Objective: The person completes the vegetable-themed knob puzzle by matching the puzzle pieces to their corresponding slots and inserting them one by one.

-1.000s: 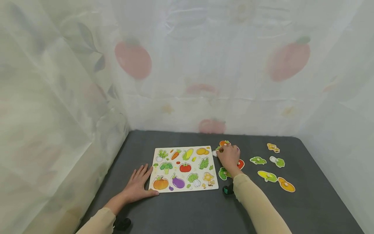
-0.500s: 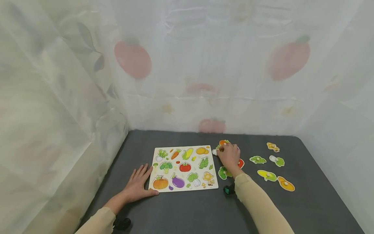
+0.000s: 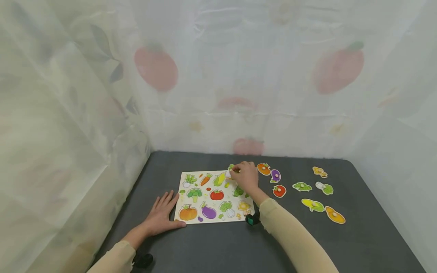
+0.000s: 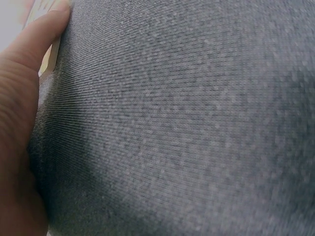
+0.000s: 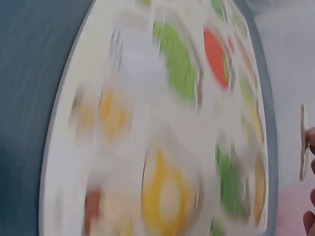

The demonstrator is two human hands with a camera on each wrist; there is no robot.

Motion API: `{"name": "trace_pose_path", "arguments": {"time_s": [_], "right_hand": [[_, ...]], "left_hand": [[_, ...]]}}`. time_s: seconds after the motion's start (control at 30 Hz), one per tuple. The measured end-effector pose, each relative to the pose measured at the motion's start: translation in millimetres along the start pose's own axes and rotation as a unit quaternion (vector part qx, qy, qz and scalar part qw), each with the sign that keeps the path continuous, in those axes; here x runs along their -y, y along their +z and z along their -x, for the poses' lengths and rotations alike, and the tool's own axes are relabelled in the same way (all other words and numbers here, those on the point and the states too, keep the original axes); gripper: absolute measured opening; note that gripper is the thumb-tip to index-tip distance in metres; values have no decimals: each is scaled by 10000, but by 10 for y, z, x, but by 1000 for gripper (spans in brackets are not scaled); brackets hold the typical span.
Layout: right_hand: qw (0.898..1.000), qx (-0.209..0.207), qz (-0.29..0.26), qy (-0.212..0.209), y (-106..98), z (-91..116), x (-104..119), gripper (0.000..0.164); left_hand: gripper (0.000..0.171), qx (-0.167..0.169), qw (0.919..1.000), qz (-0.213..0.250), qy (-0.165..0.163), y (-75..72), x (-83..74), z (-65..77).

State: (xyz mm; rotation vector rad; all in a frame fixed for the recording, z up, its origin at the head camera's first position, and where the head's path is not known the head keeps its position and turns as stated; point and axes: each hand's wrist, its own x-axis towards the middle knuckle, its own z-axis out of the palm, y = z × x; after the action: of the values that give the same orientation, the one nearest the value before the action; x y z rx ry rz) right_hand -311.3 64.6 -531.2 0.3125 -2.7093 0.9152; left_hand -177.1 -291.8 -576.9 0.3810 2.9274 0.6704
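My right hand [image 3: 246, 176] pinches a turnip puzzle piece [image 3: 231, 167], white with green leaves, above the upper right of the vegetable puzzle board [image 3: 218, 222]. In the right wrist view the held piece [image 5: 303, 142] stands edge-on at the fingertips [image 5: 311, 136]. The board shows a carrot, corn, broccoli, tomato, pumpkin and eggplant among its pictures; its upper right is partly covered by the right hand. At the board's left edge my left hand [image 3: 158, 218] lies spread on the table, its thumb on the lower left corner. That thumb [image 4: 42, 32] also shows in the left wrist view.
Right of the board lie pumpkin [image 3: 263, 169], eggplant [image 3: 275, 176] and tomato [image 3: 279, 191] pieces. Farther right are peas [image 3: 302, 186], mushroom [image 3: 319, 172], cabbage [image 3: 324, 188], corn [image 3: 312, 205] and potato-like [image 3: 335, 215] pieces. Printed curtains enclose the dark table [image 3: 211, 248].
My right hand has lifted the turnip piece from the cluster and moved left over the board, uncovering the pumpkin, eggplant and tomato pieces. My left hand has stayed in place.
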Motion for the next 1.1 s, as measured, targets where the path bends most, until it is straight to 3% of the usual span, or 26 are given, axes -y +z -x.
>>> {"name": "trace_pose_path", "arguments": {"time_s": [0.23,0.5,0.87,1.1], "right_hand": [[9993,341,-143,-110,325,-27,454,15],[9975,690,47,-130,643,-14,764,16],[9956,821,379,-242,1012,-16,1053,16],[9948,702,657,-324,1160,4,1123,16]], "left_hand": [[124,120,9999,-33,-103,-25,-20,-9],[126,158,9993,-282,-167,-62,-36,-52],[121,-71,9997,-219,-81,-42,25,-16],[121,49,9999,-72,-112,-32,17,-26]]}}
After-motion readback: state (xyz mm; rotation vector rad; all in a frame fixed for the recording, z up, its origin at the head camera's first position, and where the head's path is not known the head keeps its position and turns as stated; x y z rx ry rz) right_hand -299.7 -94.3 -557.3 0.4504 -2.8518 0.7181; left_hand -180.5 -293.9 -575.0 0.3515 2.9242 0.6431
